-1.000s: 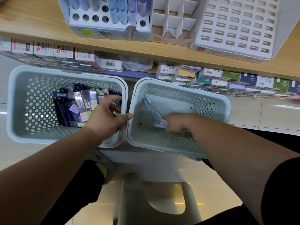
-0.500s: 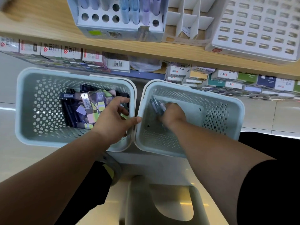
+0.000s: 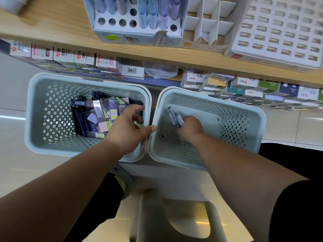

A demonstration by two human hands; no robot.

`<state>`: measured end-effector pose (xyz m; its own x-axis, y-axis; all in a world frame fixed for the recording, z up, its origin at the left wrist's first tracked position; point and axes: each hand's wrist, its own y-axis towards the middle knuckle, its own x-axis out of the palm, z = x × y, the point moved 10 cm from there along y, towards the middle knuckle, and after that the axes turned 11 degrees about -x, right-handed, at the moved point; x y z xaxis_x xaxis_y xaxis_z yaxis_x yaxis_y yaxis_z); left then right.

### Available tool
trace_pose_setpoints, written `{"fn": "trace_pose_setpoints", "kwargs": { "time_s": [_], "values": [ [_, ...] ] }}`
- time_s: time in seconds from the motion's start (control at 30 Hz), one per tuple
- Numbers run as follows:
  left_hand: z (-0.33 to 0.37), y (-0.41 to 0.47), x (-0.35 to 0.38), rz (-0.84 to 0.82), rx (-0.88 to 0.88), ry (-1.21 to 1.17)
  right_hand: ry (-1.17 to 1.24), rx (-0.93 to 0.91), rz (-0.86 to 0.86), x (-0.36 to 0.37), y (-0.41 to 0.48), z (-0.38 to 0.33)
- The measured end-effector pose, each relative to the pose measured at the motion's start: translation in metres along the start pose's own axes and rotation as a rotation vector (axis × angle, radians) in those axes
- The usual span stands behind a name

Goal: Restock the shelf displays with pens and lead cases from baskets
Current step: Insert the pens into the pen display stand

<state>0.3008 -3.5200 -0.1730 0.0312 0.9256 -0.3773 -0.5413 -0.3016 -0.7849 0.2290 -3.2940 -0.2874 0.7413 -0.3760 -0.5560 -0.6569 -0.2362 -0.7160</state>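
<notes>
Inside the right pale-blue perforated plastic basket (image 3: 261,123), pale lilac plastic pens (image 3: 173,116) are gripped by the right hand (image 3: 190,128). The left hand (image 3: 127,132) is held loose-fingered over pastel lead cases (image 3: 101,111) in the left basket (image 3: 32,110).

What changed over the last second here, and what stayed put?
The right hand slid farther into the right basket, up along the purple pens, and now grips their near ends; whether they are lifted is unclear. The left hand stayed resting on the left basket rim, fingers over the lead cases, thumb toward the right basket. Both baskets kept their places.
</notes>
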Motion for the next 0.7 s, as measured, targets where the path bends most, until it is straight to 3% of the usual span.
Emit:
{"fn": "trace_pose_setpoints", "kwargs": {
  "time_s": [0.23, 0.37, 0.43, 0.57, 0.7],
  "values": [
    [0.019, -0.012, -0.007, 0.086, 0.053, 0.019, 0.176, -0.122, -0.159, -0.036, -0.041, -0.027],
    [0.046, -0.037, -0.022, 0.225, 0.215, 0.17, 0.43, -0.117, -0.233, -0.061, -0.083, -0.067],
    [0.057, -0.051, -0.015, 0.091, 0.218, 0.063, 0.54, -0.14, -0.21, -0.082, -0.105, -0.094],
    [0.078, -0.09, 0.016, -0.384, 0.158, -0.189, 0.757, -0.231, -0.147, -0.122, -0.149, -0.142],
    [0.111, -0.131, -0.006, -0.364, 0.228, -0.236, 0.884, -0.334, -0.082, -0.16, -0.192, -0.179]
  ]
}}
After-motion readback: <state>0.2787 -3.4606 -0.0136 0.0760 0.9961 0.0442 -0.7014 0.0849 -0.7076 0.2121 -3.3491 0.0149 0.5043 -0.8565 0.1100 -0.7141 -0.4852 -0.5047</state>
